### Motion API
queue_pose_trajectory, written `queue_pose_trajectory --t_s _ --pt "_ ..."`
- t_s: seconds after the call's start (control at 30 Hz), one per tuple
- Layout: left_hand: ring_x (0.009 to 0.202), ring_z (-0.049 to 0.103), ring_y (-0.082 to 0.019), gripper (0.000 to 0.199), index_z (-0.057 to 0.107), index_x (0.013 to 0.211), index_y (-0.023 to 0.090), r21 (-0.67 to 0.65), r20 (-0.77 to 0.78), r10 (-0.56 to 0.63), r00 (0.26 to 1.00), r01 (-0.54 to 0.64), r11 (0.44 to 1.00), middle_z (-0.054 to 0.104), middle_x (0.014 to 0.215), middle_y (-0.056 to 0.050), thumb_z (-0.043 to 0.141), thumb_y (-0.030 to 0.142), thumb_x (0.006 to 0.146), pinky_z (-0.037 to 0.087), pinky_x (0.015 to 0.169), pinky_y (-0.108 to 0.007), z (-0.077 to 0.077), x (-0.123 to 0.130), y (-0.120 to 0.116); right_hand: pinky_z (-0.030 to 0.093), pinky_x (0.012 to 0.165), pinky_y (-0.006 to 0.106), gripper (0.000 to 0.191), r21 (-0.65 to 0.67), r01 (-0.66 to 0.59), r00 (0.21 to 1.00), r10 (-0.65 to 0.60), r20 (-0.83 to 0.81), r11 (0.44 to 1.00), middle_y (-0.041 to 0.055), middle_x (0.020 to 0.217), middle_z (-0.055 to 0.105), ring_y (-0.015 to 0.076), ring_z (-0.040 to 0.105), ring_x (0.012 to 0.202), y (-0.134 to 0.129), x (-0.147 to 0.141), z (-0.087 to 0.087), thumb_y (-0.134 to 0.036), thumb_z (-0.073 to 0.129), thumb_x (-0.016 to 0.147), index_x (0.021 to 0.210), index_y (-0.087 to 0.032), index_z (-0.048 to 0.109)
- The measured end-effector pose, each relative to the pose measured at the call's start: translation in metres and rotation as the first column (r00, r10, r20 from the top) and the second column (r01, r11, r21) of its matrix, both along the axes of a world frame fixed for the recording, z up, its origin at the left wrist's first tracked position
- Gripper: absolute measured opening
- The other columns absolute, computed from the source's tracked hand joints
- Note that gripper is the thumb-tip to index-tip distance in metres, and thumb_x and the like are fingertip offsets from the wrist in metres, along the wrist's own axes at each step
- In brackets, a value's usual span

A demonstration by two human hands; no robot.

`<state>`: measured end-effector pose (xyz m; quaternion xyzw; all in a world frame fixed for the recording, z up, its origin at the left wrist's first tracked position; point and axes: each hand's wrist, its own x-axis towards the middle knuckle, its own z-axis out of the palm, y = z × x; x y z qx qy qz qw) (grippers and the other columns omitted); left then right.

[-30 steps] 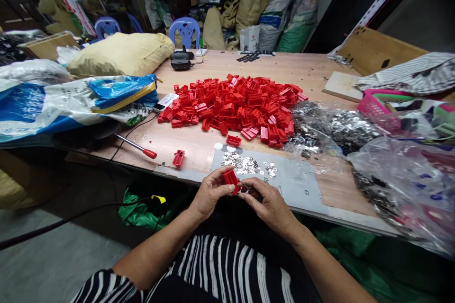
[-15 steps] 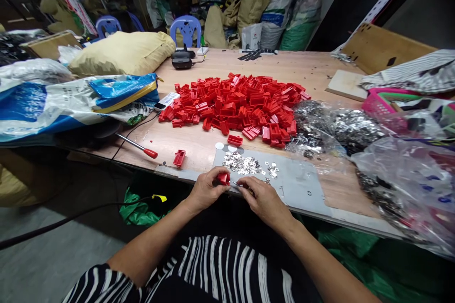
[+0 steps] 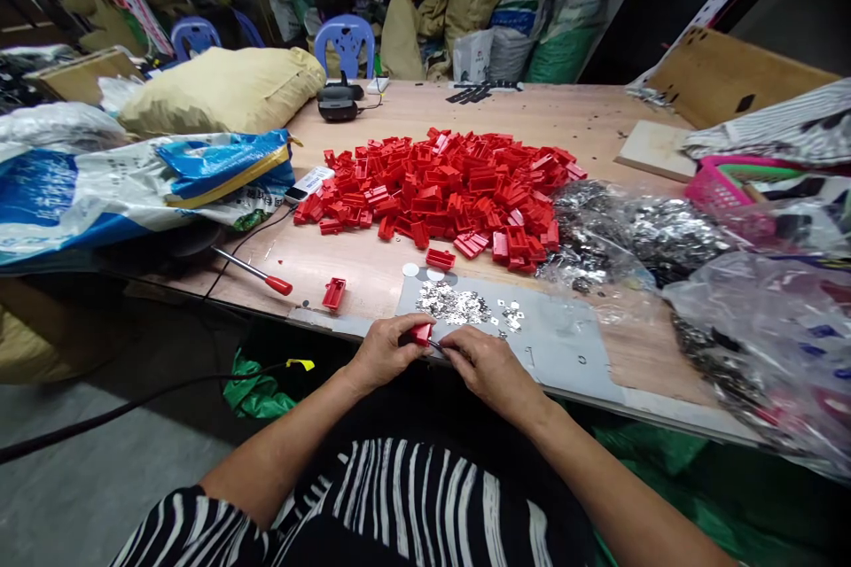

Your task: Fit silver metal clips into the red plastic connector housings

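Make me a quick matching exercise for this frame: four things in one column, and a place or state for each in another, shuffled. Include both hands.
1. Left hand
2. Right hand
3. Metal plates
4. Pink basket

A. On the grey mat
B. Gripping a thin tool
C. Right of the red pile
D. Holding a red part

Pairs: 1-D, 2-B, 3-A, 4-C
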<state>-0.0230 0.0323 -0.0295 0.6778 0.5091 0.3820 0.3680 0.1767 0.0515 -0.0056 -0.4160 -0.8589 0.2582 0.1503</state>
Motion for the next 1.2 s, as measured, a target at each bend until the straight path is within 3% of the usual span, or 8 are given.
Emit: queue_pose_trajectory --t_s 0.37,0.57,0.67,0.73,0.83,0.9,0.97,1.2 --pt "0.087 0.065 -0.017 0.034 0.065 0.106 0.021 -0.025 0.038 -0.015 0.999 0.016 1.0 0.071 0.096 -0.002 0.071 0.017 0.072 0.047 0.081 -0.027 -0.002 -0.002 0.002 0.043 0.071 0.027 0.016 0.018 0.163 0.967 -0.163 0.194 0.986 0.0055 0.089 0.065 0.0181 0.062 0.082 -0.014 -0.025 0.008 -0.016 0.047 0.091 0.091 -0.02 0.062" --pt "0.082 0.062 -0.016 0.029 0.066 0.097 0.021 -0.03 0.112 0.057 0.992 -0.054 0.998 0.068 0.09 -0.001 0.073 0.017 0.069 0.046 0.079 -0.026 0.003 0.0 -0.004 0.045 0.08 0.03 0.021 -0.001 0.102 0.993 -0.102 -0.057 0.995 0.0065 0.103 0.062 0.0183 0.06 0.093 -0.011 -0.009 0.003 -0.021 0.041 0.095 0.107 -0.022 0.057" --pt "0.085 0.06 -0.015 0.03 0.065 0.096 0.02 -0.076 0.279 0.12 0.953 -0.102 0.992 0.065 0.093 -0.001 0.075 0.017 0.068 0.044 0.081 -0.026 0.01 0.005 -0.01 0.045 0.082 0.032 0.021 -0.028 0.097 0.977 -0.1 -0.188 0.995 0.0064 0.103 0.062 0.0188 0.059 0.095 -0.01 0.002 0.005 -0.023 0.039 0.095 0.108 -0.022 0.055" --pt "0.087 0.06 -0.014 0.026 0.065 0.097 0.019 -0.171 0.47 0.166 0.867 -0.096 0.981 0.065 0.094 -0.002 0.073 0.02 0.072 0.044 0.083 -0.025 0.016 0.009 -0.013 0.045 0.077 0.031 0.023 -0.099 0.08 0.972 -0.1 -0.213 0.992 0.0037 0.093 0.064 0.0177 0.06 0.084 -0.011 0.007 0.008 -0.025 0.038 0.096 0.113 -0.023 0.054" --pt "0.084 0.064 -0.014 0.015 0.062 0.085 0.017 -0.364 0.748 0.259 0.611 0.052 0.93 0.068 0.087 -0.002 0.07 0.026 0.077 0.046 0.084 -0.027 0.024 0.015 -0.016 0.044 0.07 0.028 0.034 -0.202 0.009 0.968 -0.059 -0.242 0.979 -0.0024 0.072 0.058 0.0147 0.056 0.067 -0.014 0.01 0.014 -0.028 0.035 0.098 0.131 -0.024 0.044" --pt "0.086 0.067 -0.016 0.017 0.058 0.078 0.015 -0.442 0.839 0.327 0.435 0.193 0.876 0.07 0.085 -0.004 0.071 0.026 0.077 0.047 0.087 -0.03 0.027 0.019 -0.018 0.043 0.068 0.027 0.041 -0.22 -0.028 0.967 -0.029 -0.252 0.975 -0.0046 0.066 0.054 0.0135 0.054 0.063 -0.016 0.009 0.018 -0.029 0.035 0.098 0.139 -0.024 0.038" --pt "0.087 0.069 -0.018 0.018 0.058 0.077 0.014 -0.48 0.864 0.388 0.322 0.289 0.828 0.071 0.084 -0.006 0.072 0.025 0.077 0.048 0.089 -0.031 0.028 0.022 -0.02 0.042 0.066 0.026 0.042 -0.219 -0.047 0.968 -0.009 -0.251 0.975 -0.0052 0.063 0.052 0.013 0.052 0.06 -0.018 0.007 0.019 -0.031 0.036 0.098 0.14 -0.024 0.039" --pt "0.082 0.071 -0.018 0.01 0.063 0.09 0.009 -0.535 0.842 0.509 0.177 0.39 0.749 0.073 0.085 -0.009 0.06 0.017 0.086 0.053 0.083 -0.031 0.032 0.032 -0.023 0.042 0.061 0.024 0.04 -0.219 -0.052 0.944 -0.024 -0.329 0.974 -0.0038 0.065 0.055 0.0121 0.053 0.059 -0.019 0.01 0.019 -0.034 0.04 0.098 0.136 -0.022 0.045"
